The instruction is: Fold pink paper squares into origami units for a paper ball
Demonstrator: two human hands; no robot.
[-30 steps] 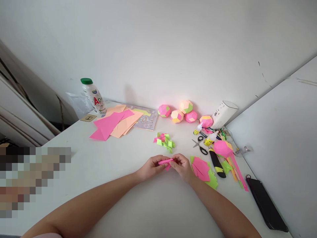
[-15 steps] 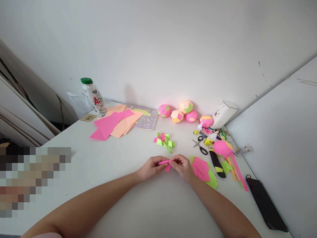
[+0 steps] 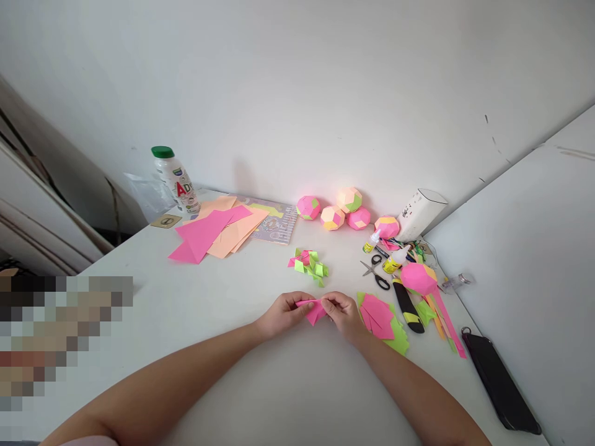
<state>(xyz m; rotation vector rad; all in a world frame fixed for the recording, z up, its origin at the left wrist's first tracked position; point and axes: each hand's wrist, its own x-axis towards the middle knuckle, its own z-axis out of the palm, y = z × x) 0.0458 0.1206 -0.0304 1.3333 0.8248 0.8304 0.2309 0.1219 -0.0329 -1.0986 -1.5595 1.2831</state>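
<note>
- Head view: the left hand (image 3: 286,314) and right hand (image 3: 344,314) hold a piece of pink paper (image 3: 316,313) between them, above the counter (image 3: 223,297).
- Fingers of both hands are clamped on the paper, one hand at each side, probably to keep the upper edge firm; a corner points down unheld.
- Cut sheets (image 3: 377,317) lie just beside the right hand and scissors (image 3: 373,270) beyond it, seemingly for easy reach.
- Paper balls (image 3: 349,199) sit by the wall (image 3: 297,93), likely out of the way.
- The white bottle (image 3: 179,186) has its green cap (image 3: 162,151) on; its contents are hidden.
- Two yellow-labelled bottles (image 3: 393,263) stand near the scissors; what fills them cannot be told.
</note>
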